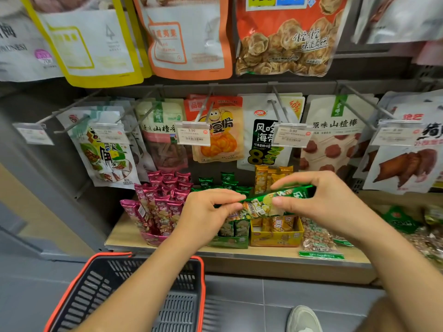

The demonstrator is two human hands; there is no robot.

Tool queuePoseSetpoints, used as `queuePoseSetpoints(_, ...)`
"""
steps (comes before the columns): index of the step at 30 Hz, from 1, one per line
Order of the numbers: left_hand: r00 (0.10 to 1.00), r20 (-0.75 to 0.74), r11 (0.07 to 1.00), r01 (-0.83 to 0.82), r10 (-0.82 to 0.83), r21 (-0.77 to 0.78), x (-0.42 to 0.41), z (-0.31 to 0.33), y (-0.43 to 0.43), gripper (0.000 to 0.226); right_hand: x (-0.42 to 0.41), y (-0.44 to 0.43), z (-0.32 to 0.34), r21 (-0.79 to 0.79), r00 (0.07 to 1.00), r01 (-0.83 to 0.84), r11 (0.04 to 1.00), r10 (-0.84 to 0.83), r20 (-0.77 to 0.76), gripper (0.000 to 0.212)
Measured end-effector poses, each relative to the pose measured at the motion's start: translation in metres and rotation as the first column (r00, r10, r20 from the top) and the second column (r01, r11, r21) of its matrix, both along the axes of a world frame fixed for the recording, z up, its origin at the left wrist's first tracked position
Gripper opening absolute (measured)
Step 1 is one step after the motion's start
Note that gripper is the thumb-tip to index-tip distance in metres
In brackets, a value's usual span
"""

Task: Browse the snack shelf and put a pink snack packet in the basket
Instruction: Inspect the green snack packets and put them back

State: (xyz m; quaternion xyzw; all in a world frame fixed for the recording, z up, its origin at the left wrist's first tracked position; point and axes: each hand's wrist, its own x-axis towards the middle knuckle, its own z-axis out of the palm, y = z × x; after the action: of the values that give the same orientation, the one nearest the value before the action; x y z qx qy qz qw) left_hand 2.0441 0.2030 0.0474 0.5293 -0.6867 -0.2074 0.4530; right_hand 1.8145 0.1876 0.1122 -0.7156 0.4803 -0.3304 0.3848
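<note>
pink snack packets [161, 207], 乐吧, shelved; left grip [206, 212] and right grip [329, 200] pinch green packet [262, 203].

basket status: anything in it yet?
Looks empty: the basket shows only bare slotted floor and walls, though the left forearm covers part. Left hand and right hand pinch a green packet.

The pink snack packets [160, 207] are magenta with pale printed pictures. The green packet [263, 204] is bright green, with yellow and white print on it. One display box [275, 238] is yellow and the neighbour box [230, 242] is green. The basket [100, 283] is dark grey with a slotted pattern and an orange-red rim. The shelf board [122, 236] is light wood colour.
</note>
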Motion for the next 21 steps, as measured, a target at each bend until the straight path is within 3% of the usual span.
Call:
queuePoseSetpoints(3,0.998,-0.004,0.998,-0.064,0.064,-0.014,-0.007,-0.001,-0.005,0.035,-0.003,0.001,0.005,0.078,0.968,0.018,0.997,-0.037,0.249,0.013)
queuePoseSetpoints(5,0.998,-0.028,0.998,-0.052,0.053,0.045,-0.015,-0.004,-0.008,0.028,-0.002,0.001,0.005,0.043,0.963,0.028,0.999,-0.039,0.268,0.003)
queuePoseSetpoints(8,0.996,0.084,0.996,-0.025,0.018,0.087,-0.028,-0.009,-0.010,0.010,-0.001,0.001,0.000,-0.061,0.981,0.063,0.996,-0.051,0.185,0.008)
queuePoseSetpoints(11,0.970,0.236,0.994,0.041,-0.063,0.098,-0.038,-0.013,-0.012,0.007,-0.005,0.000,-0.004,-0.100,0.996,0.074,0.992,-0.068,0.065,0.011)
queuePoseSetpoints(15,0.920,0.344,0.971,0.124,-0.189,0.204,-0.044,-0.013,-0.018,0.011,-0.009,0.000,-0.008,-0.151,0.985,0.092,0.984,-0.112,-0.130,0.016)
queuePoseSetpoints(18,0.831,0.526,0.983,0.139,-0.182,0.121,-0.039,-0.015,-0.028,0.024,-0.012,-0.005,-0.009,-0.209,0.961,0.155,0.966,-0.197,-0.195,0.018)
queuePoseSetpoints(21,0.805,0.583,0.994,0.090,-0.113,0.068,-0.030,-0.018,-0.045,0.034,-0.013,-0.014,-0.009,-0.248,0.934,0.185,0.951,-0.249,-0.257,0.012)
